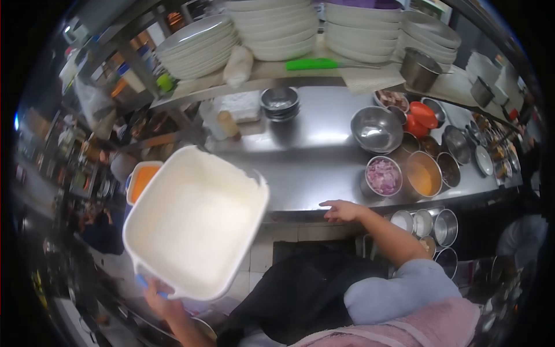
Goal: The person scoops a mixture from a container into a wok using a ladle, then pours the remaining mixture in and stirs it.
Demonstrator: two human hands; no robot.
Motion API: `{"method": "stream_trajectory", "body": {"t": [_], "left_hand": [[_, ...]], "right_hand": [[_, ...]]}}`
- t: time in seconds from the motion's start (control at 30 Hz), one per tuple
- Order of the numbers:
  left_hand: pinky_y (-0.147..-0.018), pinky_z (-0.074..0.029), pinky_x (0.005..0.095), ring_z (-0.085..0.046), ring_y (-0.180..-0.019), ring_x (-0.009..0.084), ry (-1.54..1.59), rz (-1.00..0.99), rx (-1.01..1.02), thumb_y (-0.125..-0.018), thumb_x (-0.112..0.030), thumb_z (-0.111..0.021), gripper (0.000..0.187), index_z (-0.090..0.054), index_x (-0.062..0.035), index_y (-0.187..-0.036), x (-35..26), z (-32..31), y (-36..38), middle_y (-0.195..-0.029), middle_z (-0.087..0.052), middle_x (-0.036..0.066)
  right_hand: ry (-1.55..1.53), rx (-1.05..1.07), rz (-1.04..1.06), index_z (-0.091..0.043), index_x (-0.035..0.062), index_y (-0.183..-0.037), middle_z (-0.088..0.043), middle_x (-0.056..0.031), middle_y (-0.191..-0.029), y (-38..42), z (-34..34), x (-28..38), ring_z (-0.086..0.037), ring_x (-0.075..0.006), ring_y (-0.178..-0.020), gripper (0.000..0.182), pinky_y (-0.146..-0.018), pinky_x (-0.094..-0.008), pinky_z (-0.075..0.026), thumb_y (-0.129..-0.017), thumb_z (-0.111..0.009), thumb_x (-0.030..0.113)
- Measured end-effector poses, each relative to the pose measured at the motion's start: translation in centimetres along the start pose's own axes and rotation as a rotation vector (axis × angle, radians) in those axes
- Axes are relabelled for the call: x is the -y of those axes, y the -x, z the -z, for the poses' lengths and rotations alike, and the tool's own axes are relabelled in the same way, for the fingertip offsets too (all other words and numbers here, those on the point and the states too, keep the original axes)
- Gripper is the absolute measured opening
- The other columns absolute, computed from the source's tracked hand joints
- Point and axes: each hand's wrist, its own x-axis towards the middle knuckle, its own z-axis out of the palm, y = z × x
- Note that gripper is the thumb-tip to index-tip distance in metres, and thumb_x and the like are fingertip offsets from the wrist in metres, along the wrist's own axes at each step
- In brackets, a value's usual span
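Observation:
My left hand grips the near corner of a large white square tub, with something blue between hand and rim. The tub is tilted toward the camera and its inside looks bare. My right hand is held out at the front edge of the steel counter, index finger extended and nothing in it. To its right on the counter stand a pot of chopped purple onion and a pot of orange liquid.
Stacked white plates, bowls and a green-handled knife lie on the shelf above. Metal bowls and red objects stand at the counter's right. An orange-filled container is behind the tub.

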Motion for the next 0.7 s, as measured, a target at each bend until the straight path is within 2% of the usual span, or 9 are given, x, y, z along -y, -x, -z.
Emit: {"method": "stream_trajectory", "body": {"t": [0.03, 0.1, 0.3, 0.43, 0.5, 0.57, 0.63, 0.67, 0.7], "left_hand": [[-0.041, -0.033, 0.0193, -0.047, -0.050, 0.0053, 0.031, 0.026, -0.058, -0.100, -0.023, -0.055, 0.022, -0.052, -0.0087, -0.084, 1.6, -2.7, -0.8, -0.068, -0.054, 0.001], [-0.042, -0.036, 0.0199, -0.049, -0.051, 0.0063, -0.026, 0.071, 0.263, -0.100, -0.023, -0.055, 0.019, -0.053, -0.0074, -0.088, 4.1, -4.9, -3.0, -0.070, -0.056, 0.002], [-0.040, -0.040, 0.0212, -0.054, -0.052, 0.0073, 0.007, 0.223, 0.392, -0.100, -0.024, -0.055, 0.019, -0.051, -0.0051, -0.099, 7.9, -12.0, -5.3, -0.073, -0.061, 0.004], [-0.048, -0.047, 0.0233, -0.062, -0.060, 0.0140, 0.004, 0.273, 0.503, -0.099, -0.025, -0.055, 0.022, -0.051, -0.0039, -0.104, 10.9, -13.6, -7.8, -0.079, -0.064, 0.008], [-0.046, -0.038, 0.0219, -0.050, -0.054, 0.0067, -0.003, 0.363, 0.357, -0.096, -0.011, -0.053, 0.011, -0.054, -0.0035, -0.104, 12.1, -15.0, -8.2, -0.070, -0.054, 0.000], [-0.048, -0.040, 0.0239, -0.051, -0.056, 0.0083, 0.008, 0.431, 0.403, -0.096, -0.012, -0.054, 0.008, -0.055, -0.0052, -0.100, 16.0, -13.0, -10.6, -0.071, -0.053, -0.001], [-0.044, -0.039, 0.0233, -0.051, -0.050, 0.0095, 0.035, 0.474, 0.371, -0.097, -0.025, -0.059, 0.022, -0.053, -0.0064, -0.088, 19.7, -11.9, -11.9, -0.071, -0.057, 0.003], [-0.042, -0.034, 0.0229, -0.042, -0.046, 0.0071, 0.010, 0.484, 0.397, -0.098, -0.026, -0.058, 0.021, -0.051, -0.0081, -0.088, 21.2, -11.3, -11.8, -0.067, -0.052, 0.000], [-0.042, -0.034, 0.0229, -0.042, -0.046, 0.0071, 0.008, 0.501, 0.407, -0.098, -0.026, -0.058, 0.021, -0.051, -0.0081, -0.088, 21.5, -11.0, -11.6, -0.067, -0.052, 0.000]], "right_hand": [[0.000, -0.011, 0.034, -0.035, 0.0092, -0.148, -0.065, -0.0146, -0.112, 0.6, 0.0, -0.1, -0.066, -0.0204, -0.095, 0.061, -0.084, -0.0338, -0.053, -0.091, -0.056, 0.012], [0.007, -0.043, 0.042, -0.036, 0.0081, -0.148, -0.066, -0.0139, -0.110, 1.0, 0.3, -1.0, -0.066, -0.0199, -0.096, 0.061, -0.086, -0.0333, -0.052, -0.090, -0.055, 0.012], [0.033, -0.128, -0.039, -0.037, 0.0067, -0.147, -0.067, -0.0125, -0.105, 3.2, -0.9, -3.1, -0.063, -0.0194, -0.097, 0.061, -0.087, -0.0331, -0.050, -0.090, -0.057, 0.014], [0.012, -0.161, -0.201, -0.037, 0.0056, -0.146, -0.069, -0.0143, -0.107, 5.0, -2.7, -4.0, -0.067, -0.0228, -0.093, 0.062, -0.083, -0.0346, -0.052, -0.088, -0.057, 0.016], [-0.067, -0.229, -0.230, -0.037, 0.0049, -0.146, -0.070, -0.0151, -0.105, 6.3, -4.6, -4.9, -0.068, -0.0234, -0.090, 0.064, -0.082, -0.0347, -0.053, -0.086, -0.056, 0.015], [0.052, -0.285, -0.196, -0.037, 0.0047, -0.146, -0.070, -0.0155, -0.103, 7.2, -5.5, -5.5, -0.068, -0.0243, -0.091, 0.064, -0.082, -0.0346, -0.053, -0.086, -0.058, 0.015], [-0.015, -0.363, -0.243, -0.038, 0.0048, -0.146, -0.069, -0.0153, -0.104, 8.7, -7.1, -4.3, -0.068, -0.0248, -0.091, 0.064, -0.082, -0.0350, -0.052, -0.086, -0.058, 0.016], [-0.011, -0.377, -0.280, -0.039, 0.0045, -0.145, -0.069, -0.0153, -0.103, 9.5, -7.7, -4.5, -0.068, -0.0252, -0.091, 0.063, -0.082, -0.0355, -0.052, -0.086, -0.058, 0.016], [-0.012, -0.387, -0.318, -0.040, 0.0042, -0.144, -0.069, -0.0153, -0.103, 10.3, -8.7, -4.9, -0.068, -0.0257, -0.091, 0.063, -0.081, -0.0361, -0.052, -0.085, -0.059, 0.016]]}}
